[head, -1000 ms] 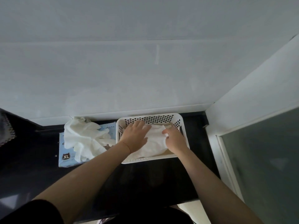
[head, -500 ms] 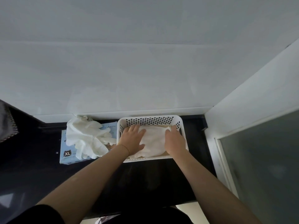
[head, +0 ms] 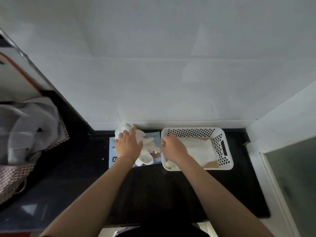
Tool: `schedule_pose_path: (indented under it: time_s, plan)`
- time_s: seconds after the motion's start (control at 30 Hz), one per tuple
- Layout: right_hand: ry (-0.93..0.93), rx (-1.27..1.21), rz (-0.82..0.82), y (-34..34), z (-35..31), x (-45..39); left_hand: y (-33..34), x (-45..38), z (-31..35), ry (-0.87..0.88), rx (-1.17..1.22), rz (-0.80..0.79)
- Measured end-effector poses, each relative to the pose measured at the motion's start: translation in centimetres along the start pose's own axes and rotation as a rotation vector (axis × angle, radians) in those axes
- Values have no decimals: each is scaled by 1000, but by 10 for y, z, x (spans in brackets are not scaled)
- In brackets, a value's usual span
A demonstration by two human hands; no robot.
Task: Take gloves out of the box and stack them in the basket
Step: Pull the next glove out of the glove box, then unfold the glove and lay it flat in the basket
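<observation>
Step in hand, as judged: fetching the next glove from the box.

The box [head: 135, 151], pale blue with a size mark at its near corner, lies flat on the dark table [head: 171, 194] at 9 o'clock of the basket [head: 227, 151], the two just beside each other. A loose heap of white gloves [head: 145, 147] spills from the box top, running toward 12 o'clock up to the wall.

The left hand [head: 127, 146] lies over the heap, fingers curled down onto the gloves; whether it has closed on one glove cannot be told. The right hand [head: 172, 147] is at the basket's 9 o'clock rim, fingers bent; whether it grips the rim, a glove or nothing cannot be told.

Inside the white perforated basket, flattened gloves [head: 200, 149] lie in a stack across the floor, with a bare tan patch at 4 o'clock.

Next move, as judged: separate one glove from the heap without dragging its neighbours, carry it toward 3 o'clock over the rim, and lay it flat on the stack. The heap is tangled, so a single-layer pinch is called for.
</observation>
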State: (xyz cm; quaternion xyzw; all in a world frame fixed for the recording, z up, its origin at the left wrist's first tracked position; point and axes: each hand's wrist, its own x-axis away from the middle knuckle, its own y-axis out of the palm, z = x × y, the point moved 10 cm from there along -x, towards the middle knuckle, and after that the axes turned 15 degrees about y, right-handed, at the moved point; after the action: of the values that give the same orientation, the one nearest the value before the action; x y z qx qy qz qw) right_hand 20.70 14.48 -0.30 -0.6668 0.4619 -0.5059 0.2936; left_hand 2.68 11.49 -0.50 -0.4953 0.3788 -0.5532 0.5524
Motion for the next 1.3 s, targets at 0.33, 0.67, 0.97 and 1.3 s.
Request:
schedule_pose_path:
  time_s: [0.33,0.67,0.97,1.3]
  plan:
    - [64,-106,1,5,-23,10,-30,-3,-28,36,151,-26]
    - [75,-490,119,-52,-43,25,-107,-9,-24,121,745,285]
    - [167,-1042,2,-93,-38,34,-114,-8,5,62,1678,108]
    - [119,-890,-117,-78,-38,45,-94,-1,11,-86,1712,-30]
